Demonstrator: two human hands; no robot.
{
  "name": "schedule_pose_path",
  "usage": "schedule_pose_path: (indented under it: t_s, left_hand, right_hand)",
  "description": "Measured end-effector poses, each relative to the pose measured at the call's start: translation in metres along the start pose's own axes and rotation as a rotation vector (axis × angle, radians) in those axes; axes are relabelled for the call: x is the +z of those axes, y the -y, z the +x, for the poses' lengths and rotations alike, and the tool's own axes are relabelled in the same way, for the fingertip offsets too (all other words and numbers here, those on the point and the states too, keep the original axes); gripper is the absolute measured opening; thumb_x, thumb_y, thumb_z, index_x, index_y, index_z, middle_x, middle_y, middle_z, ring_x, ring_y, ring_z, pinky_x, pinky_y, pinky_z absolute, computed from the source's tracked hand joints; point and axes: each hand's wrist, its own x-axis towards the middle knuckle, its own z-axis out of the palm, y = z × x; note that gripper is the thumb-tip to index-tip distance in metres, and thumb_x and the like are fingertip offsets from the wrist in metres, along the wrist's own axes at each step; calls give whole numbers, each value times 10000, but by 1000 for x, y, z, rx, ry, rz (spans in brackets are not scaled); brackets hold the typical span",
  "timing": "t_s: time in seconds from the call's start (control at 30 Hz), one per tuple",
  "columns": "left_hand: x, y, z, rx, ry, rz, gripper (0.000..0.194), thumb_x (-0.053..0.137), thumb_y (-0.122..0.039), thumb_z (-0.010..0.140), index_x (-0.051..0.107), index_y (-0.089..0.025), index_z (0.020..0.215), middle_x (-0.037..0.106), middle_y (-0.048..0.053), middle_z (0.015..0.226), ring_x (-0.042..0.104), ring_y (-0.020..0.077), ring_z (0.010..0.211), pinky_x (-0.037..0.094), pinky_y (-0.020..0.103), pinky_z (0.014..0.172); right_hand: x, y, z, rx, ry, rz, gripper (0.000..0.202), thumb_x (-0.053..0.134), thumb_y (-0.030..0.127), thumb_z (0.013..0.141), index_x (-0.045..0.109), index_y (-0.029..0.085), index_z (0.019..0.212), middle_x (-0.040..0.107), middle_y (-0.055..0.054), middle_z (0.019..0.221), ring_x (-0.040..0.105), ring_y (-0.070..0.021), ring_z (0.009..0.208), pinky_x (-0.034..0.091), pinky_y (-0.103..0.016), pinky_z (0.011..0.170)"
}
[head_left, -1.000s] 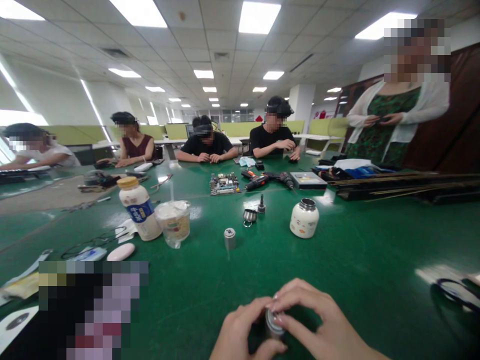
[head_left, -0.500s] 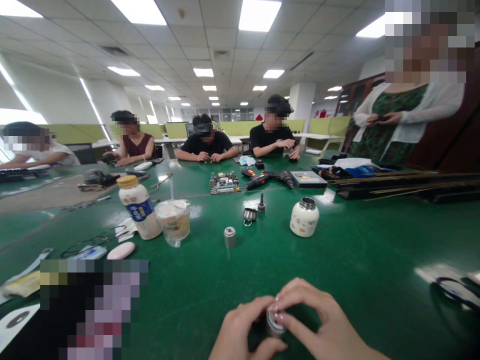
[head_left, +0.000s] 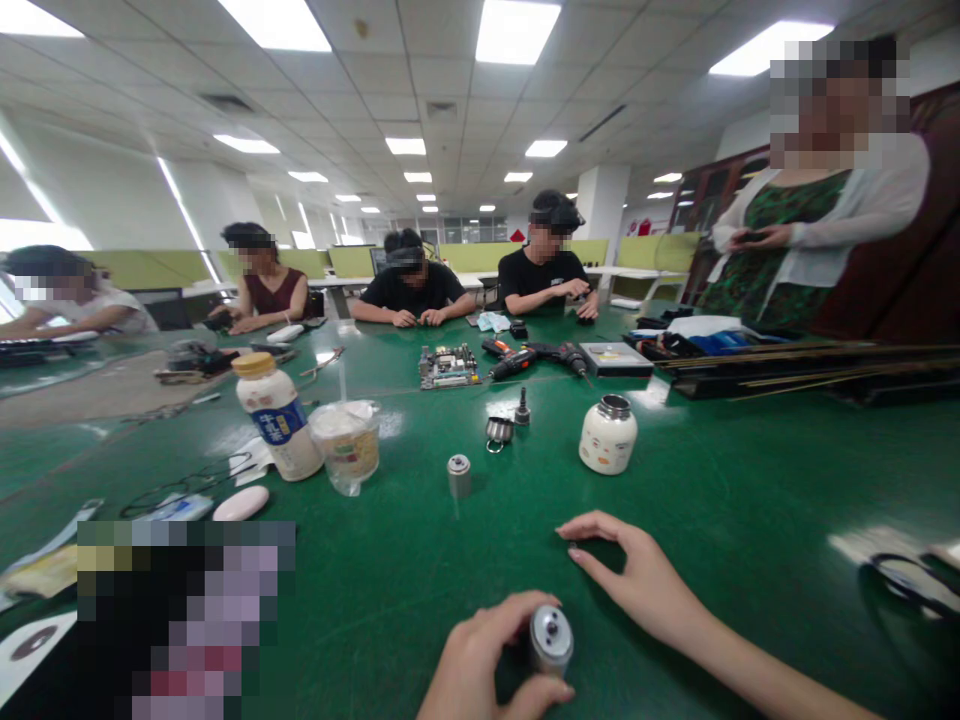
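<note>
My left hand [head_left: 487, 655] is closed around a small silver metal cylinder [head_left: 551, 640], which looks like a small motor. Its top faces up and shows a dark centre with small holes. To the right and farther off, my right hand [head_left: 626, 560] is curled in a loose pinch above the green table. A speck shows at its thumb tip, too small to name. A similar metal cylinder [head_left: 459, 476] stands upright beyond my hands. Behind it are a small metal cup-like part with a ring [head_left: 499, 431] and a dark metal fitting [head_left: 523, 408].
A cream jar [head_left: 608, 436] stands right of centre. At left are a bottle [head_left: 277, 420], a plastic cup [head_left: 346, 445] and a pink oval object [head_left: 241, 503]. Farther back lie a circuit board [head_left: 449, 367] and power drills [head_left: 517, 360]. Several people are around the table.
My right hand has left the cylinder's top and moved up and to the right. The top is now uncovered. My left hand keeps its hold in nearly the same place.
</note>
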Motion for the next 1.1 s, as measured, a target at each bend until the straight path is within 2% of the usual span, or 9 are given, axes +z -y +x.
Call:
schedule_pose_path:
  t_s: [0.13,0.23,0.33,0.4,0.5,0.7,0.9,1.03,1.1]
  left_hand:
    - [0,1,1,2,1,1,508,836,-221,691,660,-251,1166,758,-1,987,694,185,810,532,215,782]
    - [0,3,0,0,12,-2,519,835,-215,690,654,-249,1176,757,1,995,697,187,819,531,215,778]
    - [2,6,-1,18,8,-18,528,840,-215,691,648,-246,1182,759,5,1011,702,191,836,529,215,781]
    - [3,7,-1,58,-10,-48,565,845,-210,692,629,-261,1212,757,1,1048,706,189,852,523,209,789]
    - [5,7,-1,114,-41,-94,603,849,-188,695,609,-297,1238,755,-20,1064,710,176,852,515,191,788]
    - [4,6,0,127,-40,-100,555,845,-213,709,622,-284,1212,755,-27,1026,705,164,819,513,177,764]
    - [4,6,0,111,-44,-84,533,847,-182,696,635,-261,1178,754,-24,992,699,166,809,509,184,762]
    - [3,4,0,65,-22,-55,533,853,-174,680,650,-246,1167,758,-24,967,699,167,789,508,182,739]
    - [3,4,0,43,-9,-44,546,853,-175,676,648,-241,1177,760,-20,976,700,173,801,512,188,745]
  right_hand:
    - [1,1,1,7,7,43,127,648,212,858,720,182,957,769,-66,978,717,-222,942,565,-401,906]
    - [3,10,-3,-13,-22,116,119,668,219,859,709,172,961,769,-73,971,726,-215,917,580,-377,882]
    - [8,28,-14,-94,-41,187,96,688,197,855,701,197,950,765,-61,958,724,-207,914,580,-347,864]
    - [11,41,-23,-176,-9,225,95,691,152,844,697,219,912,765,-43,923,720,-203,908,576,-336,862]
    - [14,52,-32,-279,58,208,196,663,76,835,697,251,917,769,-12,906,716,-191,892,562,-319,869]
    - [15,51,-33,-299,63,154,252,647,55,842,690,280,946,764,18,897,703,-174,907,545,-266,822]
    - [16,53,-33,-324,96,110,285,632,26,820,678,266,966,748,2,887,692,-172,867,546,-269,777]
    - [11,61,-33,-370,9,55,286,644,45,772,642,253,967,694,-6,801,672,-179,749,562,-298,702]
    - [8,64,-33,-394,-21,39,336,621,39,757,618,257,1012,696,-21,855,685,-196,802,569,-321,737]
